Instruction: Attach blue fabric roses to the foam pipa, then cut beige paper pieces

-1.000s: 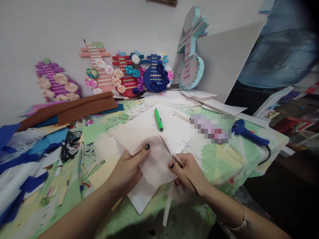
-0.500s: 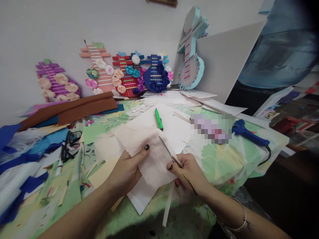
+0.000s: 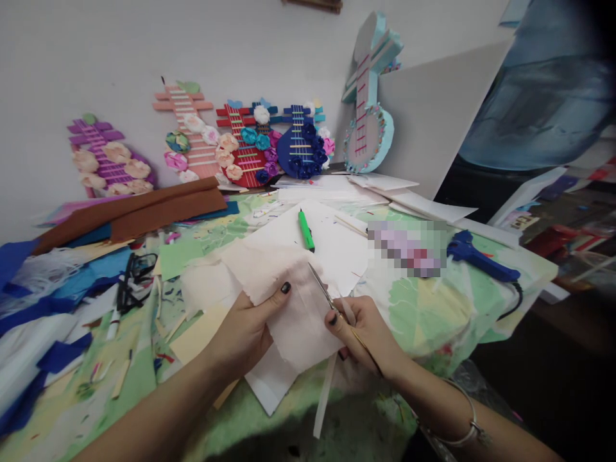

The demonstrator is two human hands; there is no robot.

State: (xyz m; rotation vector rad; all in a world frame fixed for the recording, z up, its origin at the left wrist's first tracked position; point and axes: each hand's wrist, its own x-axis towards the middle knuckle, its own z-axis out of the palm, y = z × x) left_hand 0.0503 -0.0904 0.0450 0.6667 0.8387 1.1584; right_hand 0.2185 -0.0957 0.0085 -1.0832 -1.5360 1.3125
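Note:
My left hand (image 3: 253, 324) pinches a sheet of pale cream crepe paper (image 3: 303, 321) between the thumb, which lies on top, and fingers underneath. In my right hand (image 3: 368, 330) are slim scissors (image 3: 321, 282) with gold-coloured handles; their blades lie along the paper's right part and point up and to the left. How far the blades are apart is hard to make out. A narrow pale strip curls by my right fingers, and another pale strip (image 3: 325, 394) hangs below that hand. White sheets (image 3: 274, 385) lie beneath the crepe paper, with a green utility knife (image 3: 306, 231) just beyond.
A blue glue gun (image 3: 486, 260) lies at the right beside a blurred-out item. Black-framed glasses (image 3: 136, 282), brown paper (image 3: 158, 212) and coloured scraps cover the left side. Several decorated guitar shapes (image 3: 301, 141) lean on the wall. A patterned green cloth (image 3: 428, 314) covers the table.
The scissors and my right hand have shifted very slightly. A narrow strip now curls up more plainly by my right fingers. My left hand keeps its hold on the crepe paper.

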